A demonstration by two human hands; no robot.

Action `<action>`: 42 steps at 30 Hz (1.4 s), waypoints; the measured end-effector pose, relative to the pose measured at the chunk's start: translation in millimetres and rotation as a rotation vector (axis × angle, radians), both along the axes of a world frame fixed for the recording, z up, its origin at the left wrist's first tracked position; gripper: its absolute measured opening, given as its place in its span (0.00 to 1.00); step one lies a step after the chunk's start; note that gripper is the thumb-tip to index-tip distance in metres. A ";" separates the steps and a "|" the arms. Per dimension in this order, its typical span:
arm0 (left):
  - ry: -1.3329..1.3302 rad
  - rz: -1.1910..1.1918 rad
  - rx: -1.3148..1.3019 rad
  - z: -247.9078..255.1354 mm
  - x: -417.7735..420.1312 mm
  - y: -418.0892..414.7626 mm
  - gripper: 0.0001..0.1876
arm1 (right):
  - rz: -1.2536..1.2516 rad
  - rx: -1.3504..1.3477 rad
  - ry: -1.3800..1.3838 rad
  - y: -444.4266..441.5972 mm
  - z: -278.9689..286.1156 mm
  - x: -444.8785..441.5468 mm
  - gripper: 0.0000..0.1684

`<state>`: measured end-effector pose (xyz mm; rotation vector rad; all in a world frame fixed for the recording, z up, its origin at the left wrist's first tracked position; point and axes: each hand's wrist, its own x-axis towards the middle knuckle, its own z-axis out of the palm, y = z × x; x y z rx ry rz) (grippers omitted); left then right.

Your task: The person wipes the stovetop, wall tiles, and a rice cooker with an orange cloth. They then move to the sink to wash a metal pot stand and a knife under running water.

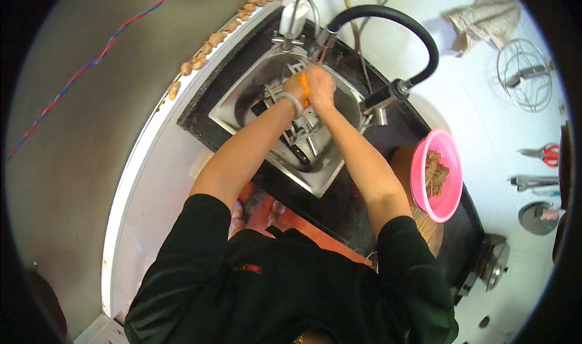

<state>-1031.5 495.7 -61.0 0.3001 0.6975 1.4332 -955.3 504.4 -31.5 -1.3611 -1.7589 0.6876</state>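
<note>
My left hand (293, 87) and my right hand (321, 87) are close together over the far part of a stainless steel sink (329, 180). Between them they hold an orange thing (304, 85), mostly covered by my fingers; its kind cannot be made out. Just above my hands is the spout of a tap with a black flexible neck (386, 11). A pale bangle (292, 101) circles my left wrist. Beneath the hands, a metal rack (300, 137) and a black-handled utensil (298, 153) lie in the basin, partly hidden by my forearms.
Right of the sink, a pink plastic basket (448, 203) contains brownish food scraps or vegetables. Ginger-like roots (216, 39) line the white ledge on the left. A second, smaller tap (287, 44) stands at the sink's far corner. Red-handled scissors (548, 154) hang on the right wall.
</note>
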 end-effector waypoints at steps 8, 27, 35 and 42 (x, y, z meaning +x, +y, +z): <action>-0.097 0.120 -0.152 5.8 -27.9 -10.2 0.12 | -0.673 0.092 0.572 -49.0 -48.9 108.2 0.12; -0.445 0.042 -0.084 -58.3 -64.1 -79.8 0.16 | -0.435 -1.056 2.010 -0.9 -23.8 224.9 0.21; -0.214 0.059 -0.027 -19.1 -58.8 -137.8 0.21 | -0.294 -0.635 1.577 -50.5 -11.1 172.5 0.19; 0.588 0.304 -0.029 5.2 -40.0 -256.5 0.18 | 0.417 -0.726 0.790 -253.4 1.6 -5.2 0.40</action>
